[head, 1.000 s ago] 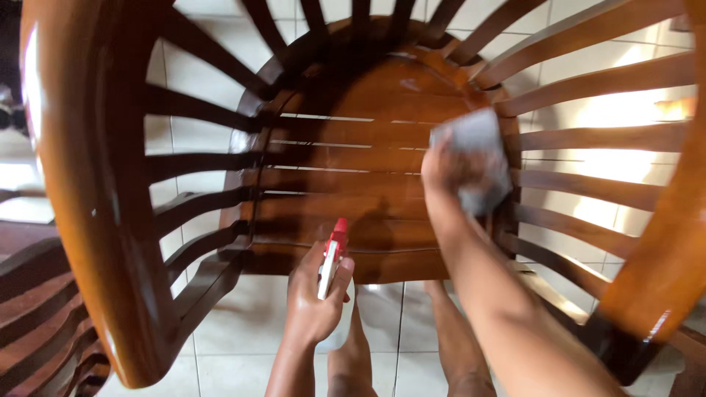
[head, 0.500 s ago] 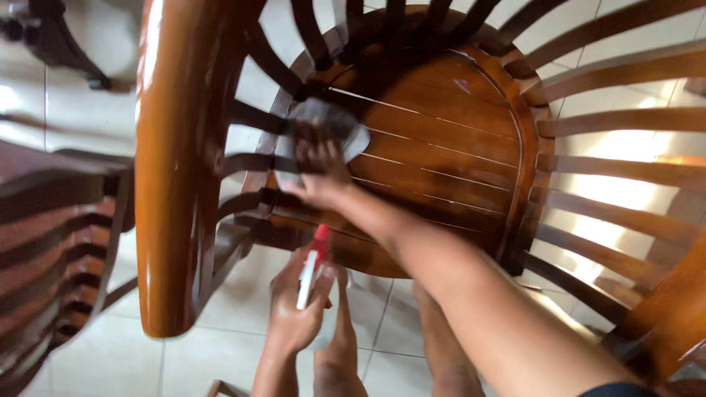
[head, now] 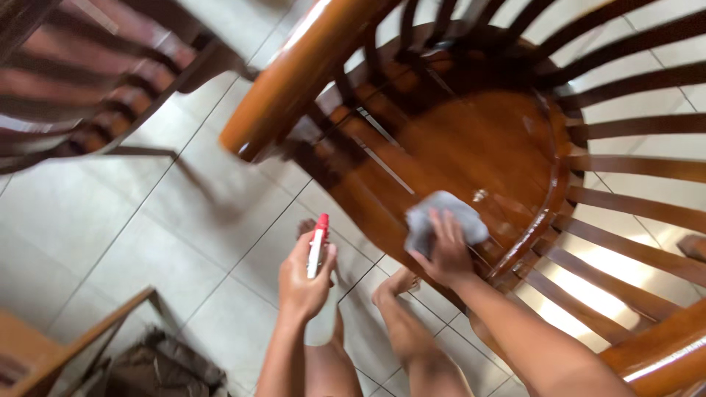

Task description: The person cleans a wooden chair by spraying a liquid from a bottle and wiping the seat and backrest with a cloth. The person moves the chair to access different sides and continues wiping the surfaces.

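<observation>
The left hand (head: pixel 303 283) is wrapped around a red-and-white spray bottle (head: pixel 317 245), held upright over the tiled floor (head: pixel 147 228). Just beside it, the right hand (head: pixel 443 257) presses a grey cloth (head: pixel 441 217) flat onto the front edge of the glossy wooden chair seat (head: pixel 471 147).

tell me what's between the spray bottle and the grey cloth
In the head view, only bare floor tile and the seat's front edge lie between spray bottle and cloth.

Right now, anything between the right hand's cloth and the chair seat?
Nothing visible. The right hand presses the grey cloth onto the front edge of the wooden chair seat. The left hand holds the red-topped spray bottle clear, over the tiled floor.
</observation>
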